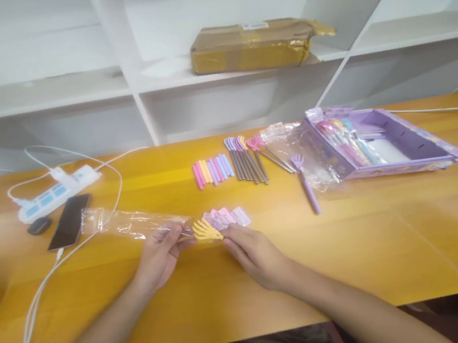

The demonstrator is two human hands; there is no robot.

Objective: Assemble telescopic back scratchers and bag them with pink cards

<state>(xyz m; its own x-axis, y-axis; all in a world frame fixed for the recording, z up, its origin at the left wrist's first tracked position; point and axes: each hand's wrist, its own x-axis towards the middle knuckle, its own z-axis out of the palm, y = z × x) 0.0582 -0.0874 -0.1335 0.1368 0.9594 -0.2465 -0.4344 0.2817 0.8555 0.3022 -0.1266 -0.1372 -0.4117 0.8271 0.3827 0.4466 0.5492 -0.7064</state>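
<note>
My left hand (160, 253) pinches the open end of a long clear plastic bag (134, 222) that stretches left over the phone. Between my hands is a yellow hand-shaped piece (206, 230), its fingers pointing left toward the bag. My right hand (256, 249) grips it by its base. Just behind lie small printed cards (229, 217). Farther back are a row of coloured tubes (212, 171), several metal rods with coloured heads (247, 160) and pink-headed rods (271, 154). A purple hand-shaped scratcher (307, 186) lies to the right.
A purple box (402, 140) with wrapped items stands at the back right, beside crumpled clear wrappers (316, 160). At left are a power strip (58, 194), a black phone (69, 222) and white cables. A taped carton (250, 47) sits on the shelf behind.
</note>
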